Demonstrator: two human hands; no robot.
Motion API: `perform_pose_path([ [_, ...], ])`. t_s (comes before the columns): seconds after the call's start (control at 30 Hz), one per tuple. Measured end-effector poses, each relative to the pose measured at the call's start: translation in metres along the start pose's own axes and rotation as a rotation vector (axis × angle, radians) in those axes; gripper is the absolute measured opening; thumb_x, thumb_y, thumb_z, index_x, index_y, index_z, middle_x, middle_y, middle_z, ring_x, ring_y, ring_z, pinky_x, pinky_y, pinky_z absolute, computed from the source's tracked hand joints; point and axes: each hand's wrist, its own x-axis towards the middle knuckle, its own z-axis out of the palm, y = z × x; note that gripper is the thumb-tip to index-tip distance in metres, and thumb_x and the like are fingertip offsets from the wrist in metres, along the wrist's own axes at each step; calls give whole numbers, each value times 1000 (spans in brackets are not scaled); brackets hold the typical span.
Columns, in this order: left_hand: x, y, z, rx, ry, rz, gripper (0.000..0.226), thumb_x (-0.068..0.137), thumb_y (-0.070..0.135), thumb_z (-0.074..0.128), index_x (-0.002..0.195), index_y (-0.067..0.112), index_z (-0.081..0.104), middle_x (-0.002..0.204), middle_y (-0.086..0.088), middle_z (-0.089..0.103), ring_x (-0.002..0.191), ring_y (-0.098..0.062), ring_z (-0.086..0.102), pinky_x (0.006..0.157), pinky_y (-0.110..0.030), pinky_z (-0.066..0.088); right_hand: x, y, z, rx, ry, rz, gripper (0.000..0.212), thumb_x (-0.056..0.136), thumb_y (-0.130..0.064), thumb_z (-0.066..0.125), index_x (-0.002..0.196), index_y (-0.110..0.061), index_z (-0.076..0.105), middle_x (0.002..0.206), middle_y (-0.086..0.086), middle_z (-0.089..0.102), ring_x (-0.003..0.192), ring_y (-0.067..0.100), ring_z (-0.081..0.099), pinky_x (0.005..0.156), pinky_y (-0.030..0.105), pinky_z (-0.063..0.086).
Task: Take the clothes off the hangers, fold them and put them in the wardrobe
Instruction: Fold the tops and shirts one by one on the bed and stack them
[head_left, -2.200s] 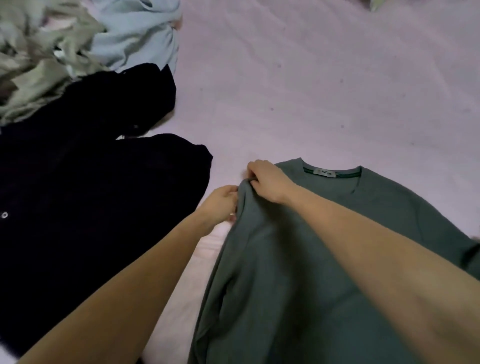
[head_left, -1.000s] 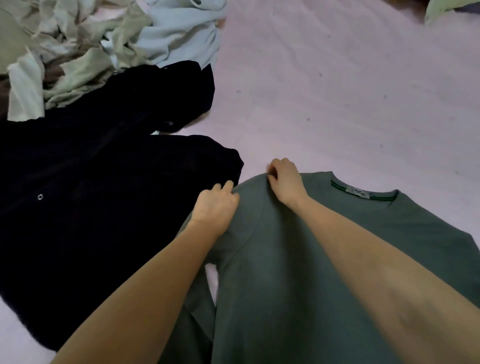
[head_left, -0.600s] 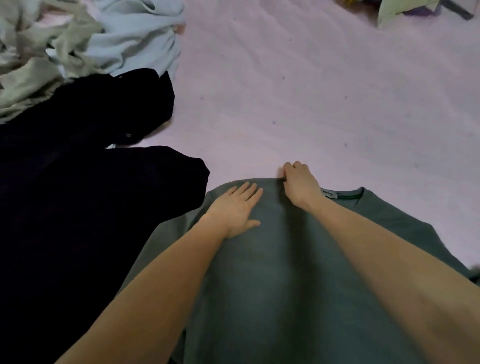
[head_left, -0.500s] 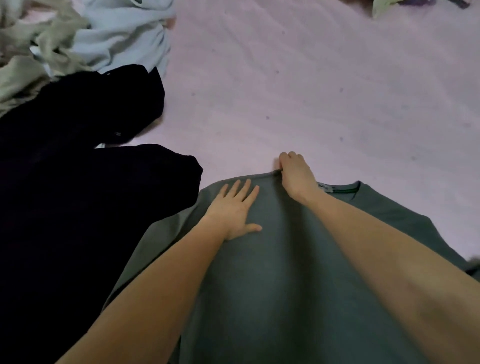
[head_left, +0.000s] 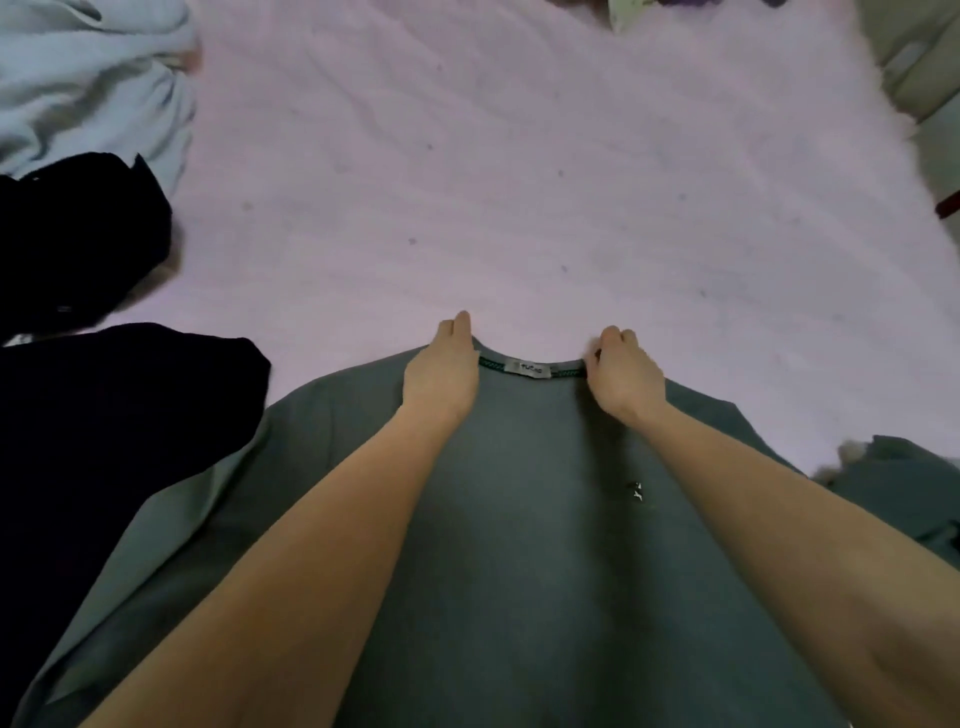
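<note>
With our left hand (head_left: 441, 371) and right hand (head_left: 621, 376) each pinching the neckline either side of the label (head_left: 531, 368), we judge we are straightening the green sweatshirt (head_left: 519, 545), flat on the pink bedsheet (head_left: 493, 182) beside black clothes (head_left: 104, 405), for folding.

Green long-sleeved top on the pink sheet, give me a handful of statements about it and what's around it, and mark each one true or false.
1. The green long-sleeved top lies spread on the pink bed sheet. True.
2. The left hand and the right hand are at either end of the neckline. True.
3. The white neck label sits between the hands. True.
4. The top is on a hanger. False: no hanger shows.
5. The black garment lies to the right of the top. False: it lies to the left.
6. The light blue garment covers the green top. False: it lies apart, at far left.
</note>
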Motion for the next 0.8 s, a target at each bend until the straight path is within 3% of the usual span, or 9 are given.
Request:
perform_pose_path([
  [0.07,8,7,6,2,-10,-59,46,101,15,44,145,9,29,135,-11,41,102,-32,58,70,-35,39,7,7,-3,-8,-120,2,36,99,-30,46,124,-4,45,129,15,44,109,37,55,84,42,45],
  [0.2,17,18,14,95,-27,-99,21,96,4,49,117,1,47,127,-16,39,75,-27,48,65,-34,37,19,15,-9,36,-172,13,29,90,-11,51,118,-5,52,124,15,54,110,34,55,84,36,44],
  [0.33,25,25,15,13,66,-147,17,98,0,44,113,-3,51,122,-18,42,76,-27,46,68,-31,36,22,17,-5,129,-1,30,19,92,-3,43,107,-4,54,113,15,58,99,32,54,75,34,39],
  [0.47,23,32,17,-208,222,-224,19,96,-6,42,111,0,50,125,-15,40,69,-21,44,67,-29,37,25,14,6,493,131,0,16,92,1,43,107,-1,50,114,13,47,97,29,51,78,32,38],
  [0.5,17,33,20,-258,241,-211,20,95,-5,43,114,1,50,129,-14,38,75,-20,47,71,-29,40,18,14,12,536,145,-28,19,94,-2,46,112,-2,49,124,14,44,109,31,50,88,33,40],
  [0.57,0,31,31,-241,319,-82,30,97,4,49,127,4,48,145,-14,29,109,-23,50,93,-29,44,-6,18,24,503,209,-86,35,97,-12,49,131,-5,43,150,16,29,136,30,33,111,35,30],
  [0.63,-24,31,50,-86,383,60,47,98,19,50,142,5,40,156,-17,21,138,-29,33,111,-38,32,-34,29,38,331,282,-112,52,101,-24,44,148,-7,30,160,12,15,147,23,16,120,35,14],
  [0.73,-60,29,79,164,243,68,66,101,47,24,155,10,11,162,-12,5,149,-29,6,121,-45,7,-58,54,61,105,174,-85,64,103,-44,22,155,-8,8,162,8,4,150,19,0,122,35,-1],
  [0.8,-70,22,97,277,116,22,75,96,58,8,155,13,-1,162,-10,-3,150,-28,-3,121,-47,3,-57,64,74,59,123,-84,71,99,-51,9,155,-9,4,163,7,2,150,18,-2,121,34,-5],
])
